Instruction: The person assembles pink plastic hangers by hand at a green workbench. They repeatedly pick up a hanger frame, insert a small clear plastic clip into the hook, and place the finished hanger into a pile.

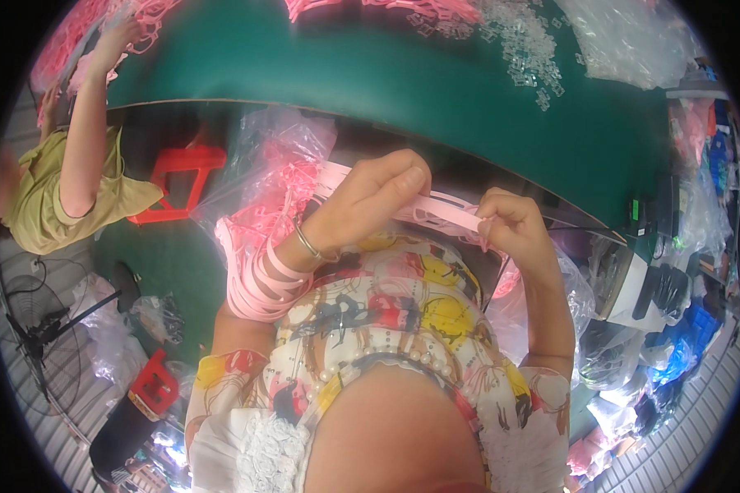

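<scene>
A bundle of flat pink straps [444, 211] stretches between my two hands, just in front of my body. My left hand [378, 193] is closed round the straps at one end, its thumb on top. My right hand [511, 220] pinches the other end between bent fingers. More pink straps [259, 279] hang in loops over my left forearm, below a metal bangle [306, 238]. A clear plastic bag [292, 135] with pink straps in it lies beyond my left wrist.
The green table [370, 74] curves across the front, bearing pink straps, small clear plastic pieces [530, 53] and a clear bag [633, 37]. At left, a person in an olive top [82, 189] handles pink straps near a red stool [185, 181]. Bagged goods [699, 329] crowd the right.
</scene>
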A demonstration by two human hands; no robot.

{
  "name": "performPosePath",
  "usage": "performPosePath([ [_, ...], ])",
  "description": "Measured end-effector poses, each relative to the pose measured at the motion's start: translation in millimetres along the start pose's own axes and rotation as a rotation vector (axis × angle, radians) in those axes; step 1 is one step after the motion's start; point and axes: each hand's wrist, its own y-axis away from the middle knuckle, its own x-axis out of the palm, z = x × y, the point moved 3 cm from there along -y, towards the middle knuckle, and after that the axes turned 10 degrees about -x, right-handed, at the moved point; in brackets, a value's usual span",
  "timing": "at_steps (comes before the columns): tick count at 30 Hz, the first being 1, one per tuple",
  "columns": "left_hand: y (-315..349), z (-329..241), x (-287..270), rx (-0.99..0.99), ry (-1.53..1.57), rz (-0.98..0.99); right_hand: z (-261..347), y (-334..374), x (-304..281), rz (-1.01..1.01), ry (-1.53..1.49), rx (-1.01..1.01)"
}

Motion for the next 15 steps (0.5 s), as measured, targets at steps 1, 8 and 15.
performPosePath([
  [1,-0.9,1.4,0.6,0.003,-0.008,-0.003,0.2,-0.4,0.2,0.003,0.009,-0.001],
  [8,-5.5,7.7,7.1,-0.144,0.208,0.048,-0.6,-4.6,-0.3,0.007,0.028,0.000],
  [15,-13.2,-2.7,4.2,0.006,-0.175,-0.057,-1.7,-1.5,1.2,-0.040,-0.012,-0.076],
])
